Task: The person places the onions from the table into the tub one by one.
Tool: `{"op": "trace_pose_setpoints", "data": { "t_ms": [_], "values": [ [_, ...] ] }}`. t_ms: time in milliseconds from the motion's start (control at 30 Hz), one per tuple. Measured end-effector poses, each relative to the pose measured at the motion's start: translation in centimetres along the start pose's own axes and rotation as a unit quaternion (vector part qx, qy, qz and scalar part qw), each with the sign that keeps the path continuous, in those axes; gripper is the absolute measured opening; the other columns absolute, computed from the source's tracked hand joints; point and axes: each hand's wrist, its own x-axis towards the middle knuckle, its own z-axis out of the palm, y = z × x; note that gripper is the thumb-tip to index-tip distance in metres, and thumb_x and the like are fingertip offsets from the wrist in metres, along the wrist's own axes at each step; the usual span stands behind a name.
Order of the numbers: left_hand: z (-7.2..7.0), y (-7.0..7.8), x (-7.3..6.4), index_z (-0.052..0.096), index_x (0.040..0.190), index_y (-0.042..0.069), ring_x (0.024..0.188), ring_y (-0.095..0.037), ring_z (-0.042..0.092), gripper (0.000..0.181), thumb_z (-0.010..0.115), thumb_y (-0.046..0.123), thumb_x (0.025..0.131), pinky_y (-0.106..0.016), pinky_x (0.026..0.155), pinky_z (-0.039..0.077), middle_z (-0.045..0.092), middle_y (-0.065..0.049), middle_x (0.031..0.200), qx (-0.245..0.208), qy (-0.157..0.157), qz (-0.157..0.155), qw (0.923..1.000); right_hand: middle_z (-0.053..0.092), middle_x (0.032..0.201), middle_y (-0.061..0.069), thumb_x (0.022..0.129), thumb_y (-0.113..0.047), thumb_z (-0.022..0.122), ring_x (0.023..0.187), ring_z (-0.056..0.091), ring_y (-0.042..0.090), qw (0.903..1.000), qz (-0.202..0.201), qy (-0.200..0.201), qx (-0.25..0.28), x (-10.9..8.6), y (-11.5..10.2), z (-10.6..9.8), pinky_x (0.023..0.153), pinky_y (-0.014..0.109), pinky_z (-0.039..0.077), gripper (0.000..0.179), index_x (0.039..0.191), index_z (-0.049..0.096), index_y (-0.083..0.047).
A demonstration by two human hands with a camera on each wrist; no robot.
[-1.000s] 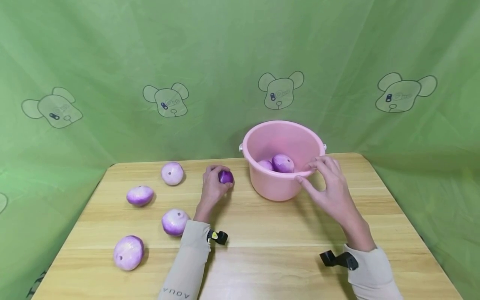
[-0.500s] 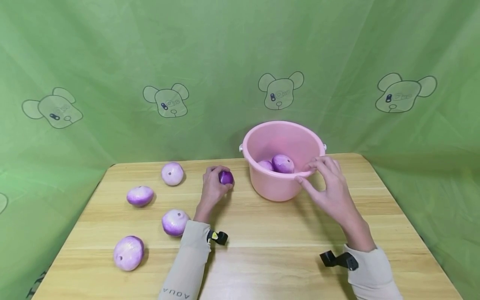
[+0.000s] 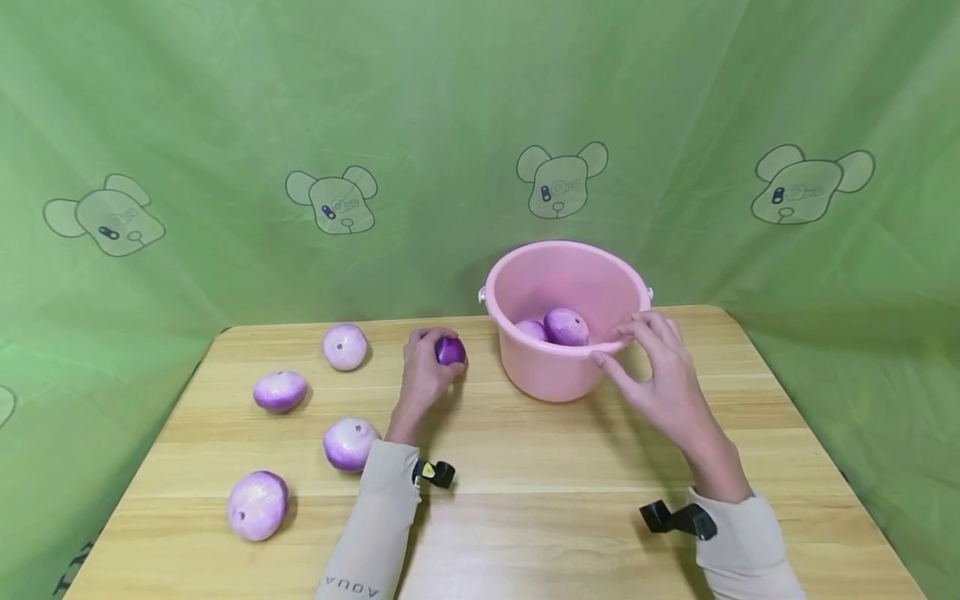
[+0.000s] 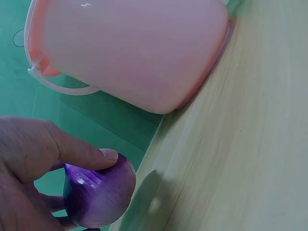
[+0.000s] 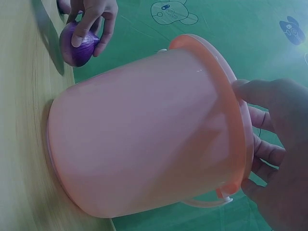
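Note:
A purple onion (image 3: 450, 351) is in my left hand (image 3: 426, 367), thumb on one side and fingers on the other. In the left wrist view the onion (image 4: 100, 192) casts a shadow on the tabletop close beside it; whether it touches the wood I cannot tell. Just right of that hand stands an upright pink bucket (image 3: 551, 375). My right hand (image 3: 663, 383) pinches the bucket's near right rim between thumb and fingers, as the right wrist view also shows. Inside the bucket lies an onion (image 3: 566, 327), with another onion (image 3: 531, 330) partly hidden by the rim.
Several paler onions lie on the left of the wooden table (image 3: 525, 517): a back onion (image 3: 345, 347), a flatter onion (image 3: 281, 392), an onion (image 3: 350, 444) beside the left sleeve and a front onion (image 3: 257, 506). A green curtain (image 3: 450, 125) hangs behind the table.
My left hand and the onion it holds have shifted very slightly away from me. The right hand and bucket stay in place.

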Motion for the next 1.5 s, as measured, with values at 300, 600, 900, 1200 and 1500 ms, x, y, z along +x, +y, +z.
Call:
{"op": "trace_pose_setpoints", "data": {
  "t_ms": [300,600,900,1200,1500],
  "values": [
    [-0.9,0.7,-0.1,0.07,0.123,0.01,0.132,-0.04,0.044,0.054,0.084,-0.006,0.074,-0.057,0.107,0.047,0.049,-0.021,0.14,-0.023,0.032,0.016,0.9991,0.062,0.111,0.011,0.079,-0.004,0.086,0.115,0.049,0.03,1.0,0.0,0.002,0.0,-0.1,0.2,0.1,0.103,0.051,0.038,0.031,0.104,0.068,-0.002],
    [-2.2,2.0,-0.4,0.07,0.124,0.01,0.135,-0.04,0.041,0.052,0.082,-0.005,0.075,-0.059,0.108,0.045,0.047,-0.019,0.143,-0.024,0.056,0.035,0.9975,0.061,0.111,0.011,0.08,-0.004,0.086,0.116,0.049,0.03,1.0,0.002,-0.001,0.001,0.0,0.0,0.1,0.104,0.052,0.038,0.031,0.104,0.067,-0.002],
    [-3.2,3.2,-0.7,0.07,0.124,0.011,0.136,-0.04,0.04,0.053,0.082,-0.006,0.075,-0.061,0.109,0.043,0.047,-0.018,0.144,-0.016,0.078,0.049,0.9957,0.062,0.109,0.01,0.079,-0.004,0.087,0.112,0.05,0.027,1.0,-0.006,0.003,0.003,0.1,0.0,0.0,0.099,0.048,0.039,0.031,0.104,0.068,-0.002],
    [-4.0,4.1,-1.2,0.07,0.124,0.01,0.135,-0.041,0.039,0.053,0.083,-0.006,0.075,-0.062,0.109,0.042,0.047,-0.019,0.144,-0.018,0.085,0.059,0.9945,0.062,0.11,0.011,0.079,-0.004,0.087,0.112,0.049,0.027,1.0,-0.005,0.003,0.001,0.0,-0.1,0.1,0.098,0.047,0.039,0.031,0.104,0.068,-0.002],
    [-4.7,4.8,-1.5,0.069,0.125,0.012,0.135,-0.04,0.041,0.054,0.084,-0.005,0.076,-0.062,0.107,0.044,0.046,-0.017,0.145,-0.019,0.092,0.063,0.9936,0.061,0.109,0.011,0.079,-0.005,0.087,0.112,0.049,0.026,1.0,0.0,0.002,0.002,0.1,-0.2,0.1,0.097,0.047,0.039,0.032,0.105,0.069,-0.002]
  ]
}}
